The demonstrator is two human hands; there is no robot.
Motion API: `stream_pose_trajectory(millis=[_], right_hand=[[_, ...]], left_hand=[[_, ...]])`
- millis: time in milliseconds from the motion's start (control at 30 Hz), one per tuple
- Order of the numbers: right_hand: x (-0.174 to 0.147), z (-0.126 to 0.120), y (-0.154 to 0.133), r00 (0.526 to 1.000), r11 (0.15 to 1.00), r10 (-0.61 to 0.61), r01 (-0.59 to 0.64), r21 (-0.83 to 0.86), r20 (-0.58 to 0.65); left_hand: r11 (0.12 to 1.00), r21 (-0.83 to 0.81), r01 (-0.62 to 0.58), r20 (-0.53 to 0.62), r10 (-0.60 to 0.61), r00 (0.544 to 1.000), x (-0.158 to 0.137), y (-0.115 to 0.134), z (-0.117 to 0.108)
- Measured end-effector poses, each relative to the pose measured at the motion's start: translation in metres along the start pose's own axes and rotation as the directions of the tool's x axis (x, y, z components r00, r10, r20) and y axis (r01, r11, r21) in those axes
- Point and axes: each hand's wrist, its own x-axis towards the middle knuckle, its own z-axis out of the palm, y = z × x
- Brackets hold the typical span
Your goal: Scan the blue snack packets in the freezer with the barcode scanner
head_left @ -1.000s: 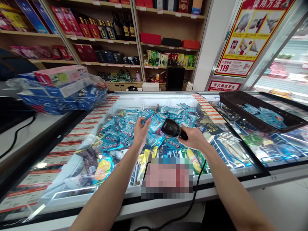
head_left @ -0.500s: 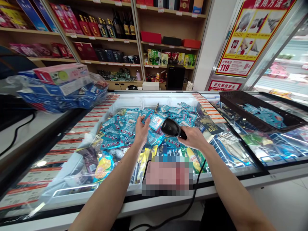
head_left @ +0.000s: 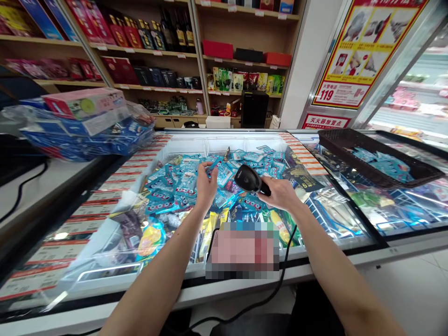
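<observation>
My left hand (head_left: 206, 184) has its thumb and forefinger around the edge of a small blue snack packet (head_left: 225, 174), over a loose heap of matching packets (head_left: 187, 184). To its right, my right hand (head_left: 281, 192) is wrapped around the handle of a black handheld barcode scanner (head_left: 248, 178). The scanner's head points left toward that packet. Its black cable (head_left: 287, 252) runs down past the freezer's front edge. Below my hands, a blurred-out pinkish rectangular object (head_left: 241, 252) sits at the front rim.
The heap lies in a chest freezer with a white front rim (head_left: 196, 294), among other bagged goods. A dark brown tray (head_left: 381, 158) with blue packets stands at right. Plastic-wrapped boxes (head_left: 84, 123) sit at left. Stocked shelves (head_left: 147, 49) line the back.
My left hand's fingers have loosened a little around the packet, which has shifted slightly. The scanner has risen and tilted a little in my right hand. The whole view has shifted slightly.
</observation>
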Motion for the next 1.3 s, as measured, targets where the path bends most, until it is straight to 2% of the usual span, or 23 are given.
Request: stream_pose_trajectory(millis=[133,200,300,367,467,567,667,833,900,933,1067,1133,1200,1300], right_hand=[[0.005,-0.004,0.003,0.997,0.997,-0.057,0.055,-0.048,-0.049],[0.009,-0.008,0.005,0.995,0.992,-0.088,0.083,-0.091,-0.053],[0.014,-0.012,0.009,0.989,0.976,-0.143,0.138,-0.168,-0.023],[0.017,-0.014,0.012,0.982,0.959,-0.19,0.186,-0.214,0.003],[0.021,-0.015,0.016,0.98,0.943,-0.2,0.189,-0.272,-0.01],[0.022,-0.012,0.019,0.991,0.954,-0.113,0.087,-0.287,-0.073],[0.02,-0.006,0.02,0.995,0.968,-0.036,0.012,-0.252,-0.093],[0.017,0.0,0.018,0.993,0.979,-0.002,-0.022,-0.202,-0.117],[0.015,0.001,0.019,0.993,0.983,-0.008,-0.014,-0.185,-0.115],[0.013,0.002,0.019,0.994,0.984,-0.009,-0.01,-0.178,-0.108],[0.006,0.005,0.025,0.996,0.988,0.011,-0.024,-0.152,-0.083],[0.004,0.006,0.028,0.996,0.989,0.029,-0.041,-0.142,-0.08],[0.004,0.007,0.03,0.996,0.989,0.049,-0.059,-0.138,-0.076],[0.003,0.007,0.031,0.997,0.988,0.052,-0.06,-0.139,-0.055]], left_hand=[[0.977,0.167,-0.135,-0.034,0.142,0.989,0.001,0.003,-0.01],[0.944,0.278,-0.181,-0.009,0.191,0.982,0.002,0.001,-0.016],[0.853,0.473,-0.221,0.058,0.22,0.974,0.004,-0.002,-0.024],[0.771,0.599,-0.218,0.061,0.227,0.972,0.004,-0.002,-0.028],[0.668,0.7,-0.253,0.082,0.278,0.957,0.0,0.002,-0.031],[0.628,0.693,-0.354,0.191,0.314,0.93,-0.003,0.007,-0.026],[0.635,0.62,-0.461,0.34,0.312,0.887,-0.006,0.011,-0.015],[0.626,0.458,-0.631,0.583,0.325,0.745,-0.009,0.011,0.005],[0.609,0.441,-0.66,0.633,0.31,0.709,-0.008,0.009,0.006],[0.602,0.454,-0.657,0.639,0.294,0.711,-0.007,0.008,0.004],[0.581,0.563,-0.587,0.584,0.223,0.78,-0.001,0.002,-0.009],[0.566,0.597,-0.569,0.564,0.209,0.799,0.0,0.001,-0.01],[0.552,0.582,-0.598,0.593,0.215,0.776,-0.001,0.003,-0.005],[0.552,0.507,-0.662,0.671,0.23,0.705,-0.005,0.007,0.01]])
